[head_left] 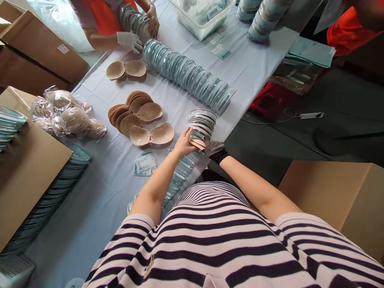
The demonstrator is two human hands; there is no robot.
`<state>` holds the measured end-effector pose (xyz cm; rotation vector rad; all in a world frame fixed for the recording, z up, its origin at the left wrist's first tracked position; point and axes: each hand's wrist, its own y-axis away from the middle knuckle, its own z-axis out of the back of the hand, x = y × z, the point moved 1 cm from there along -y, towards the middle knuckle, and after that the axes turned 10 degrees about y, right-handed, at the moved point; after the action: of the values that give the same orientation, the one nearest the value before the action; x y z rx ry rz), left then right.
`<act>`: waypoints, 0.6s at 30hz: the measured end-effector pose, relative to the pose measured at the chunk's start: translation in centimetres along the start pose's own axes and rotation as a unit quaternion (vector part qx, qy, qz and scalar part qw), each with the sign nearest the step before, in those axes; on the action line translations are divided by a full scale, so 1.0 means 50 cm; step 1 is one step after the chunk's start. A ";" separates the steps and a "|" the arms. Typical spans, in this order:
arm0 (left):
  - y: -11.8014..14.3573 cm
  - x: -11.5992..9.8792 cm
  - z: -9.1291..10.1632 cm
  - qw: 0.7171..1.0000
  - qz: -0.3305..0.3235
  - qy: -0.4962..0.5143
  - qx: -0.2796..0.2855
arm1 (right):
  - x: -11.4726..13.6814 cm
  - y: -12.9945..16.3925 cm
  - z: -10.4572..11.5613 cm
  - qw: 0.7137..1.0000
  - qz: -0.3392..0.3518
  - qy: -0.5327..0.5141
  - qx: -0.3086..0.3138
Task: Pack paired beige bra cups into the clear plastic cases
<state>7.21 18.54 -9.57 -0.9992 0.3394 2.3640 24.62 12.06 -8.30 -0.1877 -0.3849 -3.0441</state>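
My left hand (183, 143), bare, has its fingers closed around the side of a beige stick-on bra (197, 143). My right hand (214, 149), in a dark striped glove, grips the other end of the bra. Just beyond both hands stands a short stack of clear round plastic cases (202, 119). Under my left forearm lies a row of similar clear cases (181, 173), partly hidden. To the left are a fanned pile of brown bras (148, 111) and a lighter beige bra pair (162, 134). Printed cards (145, 163) lie below them.
A long row of nested clear cases (187, 75) crosses the table (105, 168). Across it, a co-worker's gloved hand (130, 41) is near more cases. A white basket (202, 28) stands behind. Wrapped bras (70, 116) and cardboard boxes (324, 192) flank the area.
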 end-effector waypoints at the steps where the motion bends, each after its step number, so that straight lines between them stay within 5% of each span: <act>1: 0.001 0.000 -0.001 1.000 -0.002 -0.003 0.001 | -0.008 0.010 -0.009 1.000 -0.002 -0.008 -0.005; 13: 0.014 -0.028 0.005 0.999 -0.036 -0.037 -0.018 | -0.007 -0.003 -0.067 0.993 -0.035 -0.109 0.004; 15: 0.016 -0.036 0.006 0.998 -0.048 -0.046 -0.022 | -0.013 0.005 -0.069 0.970 -0.069 -0.230 0.030; 18: 0.018 -0.043 0.009 0.997 -0.051 -0.058 -0.012 | -0.017 0.016 -0.074 0.874 -0.129 -0.463 0.070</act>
<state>7.69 17.16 -7.69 -0.8643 0.2105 2.3267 25.13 10.41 -11.79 -1.7196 -0.7035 -2.9036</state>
